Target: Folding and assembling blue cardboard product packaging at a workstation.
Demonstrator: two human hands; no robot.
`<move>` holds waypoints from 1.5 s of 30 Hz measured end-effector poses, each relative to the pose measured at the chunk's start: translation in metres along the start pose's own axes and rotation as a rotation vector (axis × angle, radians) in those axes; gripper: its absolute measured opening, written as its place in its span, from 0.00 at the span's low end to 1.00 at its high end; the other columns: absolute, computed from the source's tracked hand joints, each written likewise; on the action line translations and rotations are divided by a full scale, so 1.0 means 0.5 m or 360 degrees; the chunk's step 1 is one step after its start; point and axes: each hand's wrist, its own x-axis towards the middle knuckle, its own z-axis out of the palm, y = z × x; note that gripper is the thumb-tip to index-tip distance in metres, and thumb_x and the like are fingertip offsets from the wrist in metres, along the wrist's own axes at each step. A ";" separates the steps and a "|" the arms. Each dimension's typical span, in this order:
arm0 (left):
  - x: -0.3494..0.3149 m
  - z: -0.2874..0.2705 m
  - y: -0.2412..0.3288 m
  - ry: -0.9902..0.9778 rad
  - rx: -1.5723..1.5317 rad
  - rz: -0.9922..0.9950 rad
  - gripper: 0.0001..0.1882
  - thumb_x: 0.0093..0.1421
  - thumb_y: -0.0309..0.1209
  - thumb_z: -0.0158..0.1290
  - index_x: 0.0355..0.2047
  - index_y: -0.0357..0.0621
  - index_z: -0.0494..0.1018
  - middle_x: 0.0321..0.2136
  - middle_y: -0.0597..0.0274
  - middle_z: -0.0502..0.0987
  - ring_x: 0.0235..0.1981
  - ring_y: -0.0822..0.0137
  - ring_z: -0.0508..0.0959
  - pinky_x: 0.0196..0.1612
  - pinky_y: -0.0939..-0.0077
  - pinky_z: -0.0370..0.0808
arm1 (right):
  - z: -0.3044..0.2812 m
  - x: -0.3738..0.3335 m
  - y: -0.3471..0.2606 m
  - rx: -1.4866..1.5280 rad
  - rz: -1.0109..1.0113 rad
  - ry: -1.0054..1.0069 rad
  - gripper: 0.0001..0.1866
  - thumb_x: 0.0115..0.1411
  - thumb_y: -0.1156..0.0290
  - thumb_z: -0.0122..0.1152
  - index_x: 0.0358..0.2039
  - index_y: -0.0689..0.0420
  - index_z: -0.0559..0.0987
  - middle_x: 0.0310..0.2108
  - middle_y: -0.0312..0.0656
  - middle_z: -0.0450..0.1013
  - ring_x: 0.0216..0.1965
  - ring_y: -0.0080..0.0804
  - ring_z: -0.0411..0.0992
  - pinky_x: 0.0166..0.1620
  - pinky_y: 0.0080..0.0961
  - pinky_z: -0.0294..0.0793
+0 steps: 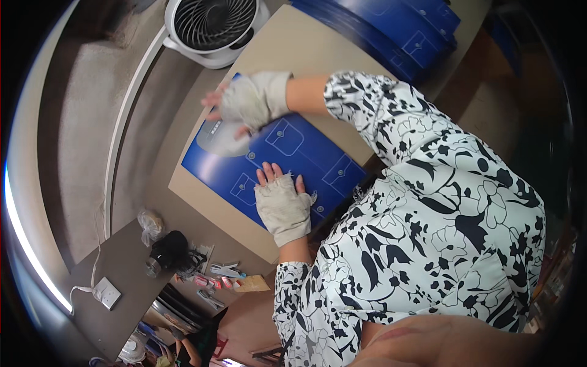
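A flat blue printed sheet [287,158], seemingly card, lies on a beige board. It bears white line drawings of pockets and buttons, and a pale rounded shape near its far left end. My left hand [284,205], in a cream fingerless glove, rests palm down on the near left part, fingers stretched out and thumb apart. Over the far edge, my right hand [254,104] in a matching glove lies across the pale shape, fingers spread and slightly blurred. Neither hand grasps anything. My right hand and wrist hide part of the sheet's far edge.
Similar blue pieces [397,30] are stacked at the far right of the beige board [287,46]. A white fan [217,27] stands beyond it. Left of the board are a white socket box [107,293], a plastic bag [150,226] and small tools [214,281]. Another person's arm [188,350] shows below.
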 end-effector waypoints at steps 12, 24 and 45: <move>-0.002 0.070 -0.183 0.0045 0.0147 0.0018 0.49 0.57 0.58 0.62 0.68 0.33 0.65 0.70 0.34 0.62 0.73 0.37 0.58 0.73 0.45 0.57 | 0.076 -0.298 -0.359 0.0641 -0.0262 -0.0556 0.49 0.62 0.35 0.60 0.74 0.53 0.61 0.76 0.55 0.54 0.76 0.53 0.53 0.76 0.52 0.50; -0.104 0.017 -0.215 -0.0620 0.0033 0.0196 0.38 0.55 0.36 0.61 0.67 0.40 0.68 0.66 0.38 0.70 0.68 0.44 0.71 0.68 0.55 0.70 | 0.044 -0.419 -0.304 0.1257 0.1332 0.0000 0.39 0.70 0.33 0.49 0.32 0.64 0.80 0.31 0.55 0.78 0.34 0.57 0.78 0.38 0.44 0.78; 0.046 0.077 -0.100 0.0194 -0.1290 -0.0651 0.31 0.64 0.30 0.61 0.66 0.35 0.68 0.62 0.36 0.73 0.63 0.42 0.74 0.66 0.58 0.70 | -0.241 -0.487 0.219 0.1262 0.2673 0.0816 0.24 0.69 0.46 0.60 0.36 0.57 0.77 0.28 0.50 0.76 0.25 0.41 0.75 0.27 0.45 0.72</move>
